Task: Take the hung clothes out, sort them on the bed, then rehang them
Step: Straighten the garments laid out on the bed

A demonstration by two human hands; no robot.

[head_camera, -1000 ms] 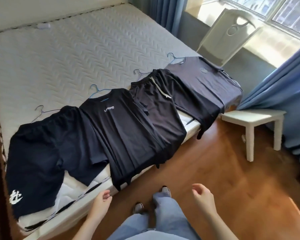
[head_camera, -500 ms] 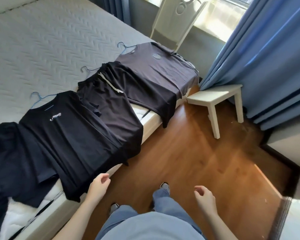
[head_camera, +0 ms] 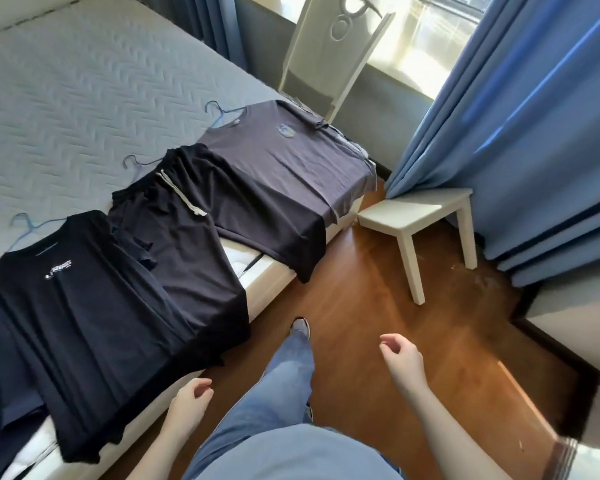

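Three dark garments lie in a row along the near edge of the bed [head_camera: 66, 105], each on a wire hanger. A black T-shirt with white lettering [head_camera: 84, 306] is at the left. Black shorts with a pale drawstring [head_camera: 187, 244] overlap it in the middle. A grey-purple T-shirt [head_camera: 284, 168] is at the right, its hem hanging over the mattress edge. My left hand [head_camera: 187, 403] hovers empty by the bed's edge below the black T-shirt, fingers loosely curled. My right hand [head_camera: 400, 362] hangs empty over the wooden floor, fingers apart.
A small white stool [head_camera: 413, 216] stands on the wooden floor at the bed's corner. A white chair back [head_camera: 329, 46] leans by the window. Blue curtains [head_camera: 534, 133] hang at the right. My legs in jeans [head_camera: 284, 393] stride between my hands.
The view has swung right along the bed; the dark shorts at the far left have left the frame. One foot has stepped forward. Both hands stay empty.
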